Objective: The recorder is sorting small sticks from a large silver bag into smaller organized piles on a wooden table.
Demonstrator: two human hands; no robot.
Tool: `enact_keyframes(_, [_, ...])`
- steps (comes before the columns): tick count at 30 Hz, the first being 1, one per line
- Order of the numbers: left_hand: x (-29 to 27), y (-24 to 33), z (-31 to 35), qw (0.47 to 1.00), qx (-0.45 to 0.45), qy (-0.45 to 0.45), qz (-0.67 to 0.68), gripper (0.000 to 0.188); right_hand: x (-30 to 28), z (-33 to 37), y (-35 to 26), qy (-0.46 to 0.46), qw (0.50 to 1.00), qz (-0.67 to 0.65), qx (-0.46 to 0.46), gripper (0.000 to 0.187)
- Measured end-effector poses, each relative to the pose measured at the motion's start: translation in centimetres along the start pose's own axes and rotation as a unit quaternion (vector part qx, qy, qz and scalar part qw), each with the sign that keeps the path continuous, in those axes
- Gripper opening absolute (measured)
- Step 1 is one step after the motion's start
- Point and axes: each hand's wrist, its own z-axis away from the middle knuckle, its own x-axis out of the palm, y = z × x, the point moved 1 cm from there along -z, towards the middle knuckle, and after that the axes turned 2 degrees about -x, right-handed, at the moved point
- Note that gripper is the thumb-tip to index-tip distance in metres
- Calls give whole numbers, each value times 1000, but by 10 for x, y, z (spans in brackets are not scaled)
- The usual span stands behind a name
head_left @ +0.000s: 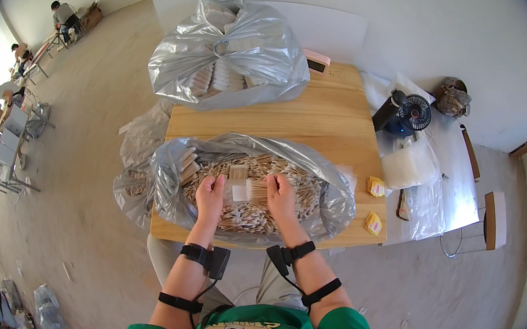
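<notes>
An open silvery plastic bag [336, 197] lies on the wooden table, full of loose cotton swabs [275, 225] with thin wooden sticks and white tips. Over it, my left hand [209, 196] is closed on the edge of what looks like a small clear plastic bag [228, 193]. My right hand [280, 199] pinches a flat bundle of cotton swabs [257, 192], its white end meeting the clear bag between my hands. Just beyond, a small row of swabs [238, 172] rests on the pile. More packed bundles [189, 165] lie at the bag's left side.
A large silvery bag [259, 47] of packed bundles stands at the back of the wooden table [341, 128]. Two yellow packets [373, 223] lie by its right edge. To the right, a side table holds a black fan [415, 112] and clear plastic bags [413, 164]. People work far left.
</notes>
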Motion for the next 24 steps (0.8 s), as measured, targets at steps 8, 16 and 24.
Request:
enact_keyframes(8, [-14,-35,-18,996,27,17,-79,31,-8,-19,-5,-8,981,163,-108,17])
enact_keyframes(16, [-25,-16,-20,998,-2,-5,-56,33,13,7,-34,-110,926,203,-298,38])
enact_keyframes(24, [-56,42,-10,957,-140,-43,251,30,48,27,-16,-217,932,144,-253,46])
